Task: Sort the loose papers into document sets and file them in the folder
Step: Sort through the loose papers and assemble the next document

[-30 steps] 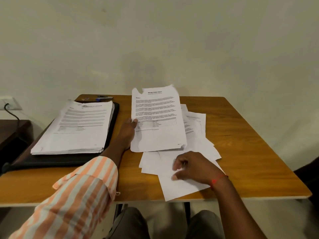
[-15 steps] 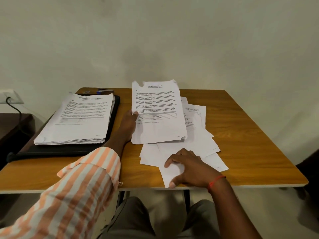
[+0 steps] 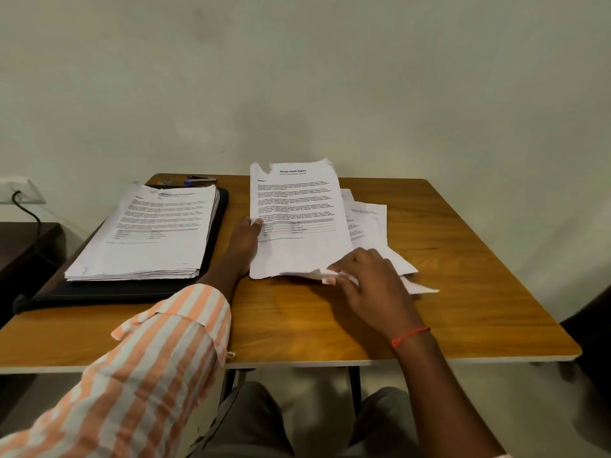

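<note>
My left hand (image 3: 243, 241) grips the "Sample Health Report" sheet (image 3: 297, 219) at its edge; my right hand (image 3: 367, 279) pinches loose papers (image 3: 370, 223) mid-worktop (image 3: 479, 259). Best squared together before reaching the folder (image 3: 132, 289).

Wooden table (image 3: 463, 276) – black folder (image 3: 132, 287), loose papers (image 3: 373, 223)

One folder (image 3: 211, 226), two hands, one paper stack (image 3: 148, 233).
</note>
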